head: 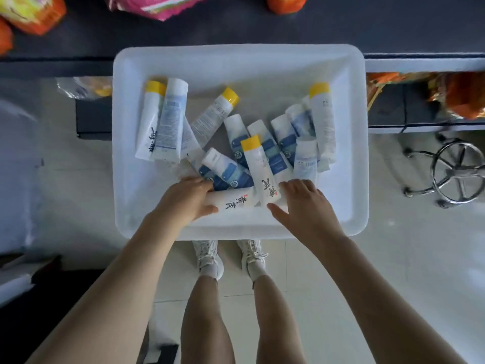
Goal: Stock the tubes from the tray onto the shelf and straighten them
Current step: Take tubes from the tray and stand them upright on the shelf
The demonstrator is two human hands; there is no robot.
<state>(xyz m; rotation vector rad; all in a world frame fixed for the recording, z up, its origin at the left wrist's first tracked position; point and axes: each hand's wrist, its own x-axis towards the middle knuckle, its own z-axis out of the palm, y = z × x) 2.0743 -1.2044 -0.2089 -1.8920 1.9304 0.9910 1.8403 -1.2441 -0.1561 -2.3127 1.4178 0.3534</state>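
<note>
**A:** Bare arms (pixel 147 258) reach in from the near edge. Where's the stock?

**B:** None is on the dark shelf (pixel 262 30) at the far side; only snack bags (pixel 34 11) lie up there. The white tray (pixel 236 52) sits just near of it, and all the tubes (pixel 262 137) lie jumbled inside, crossing and overlapping.

**A:** How do they handle, do you think?

**B:** Light, I'd say, with soft, glossy plastic bodies that dent and may slip. The cap end looks stiffer, so I'd hold there or around the middle, not at the flat crimp.

**A:** And the hands?

**B:** The left hand (pixel 187 199) grips a sideways tube (pixel 236 202) at the near side of the pile, with its fingers (pixel 202 181) curled over the far edge and the thumb tucked under the near one. The right hand (pixel 304 206) holds nothing. Its fingers (pixel 301 183) are spread and relaxed, thumb wide, just beside the crimped end of a yellow-capped tube (pixel 258 166). I can't tell whether they touch it.
</note>
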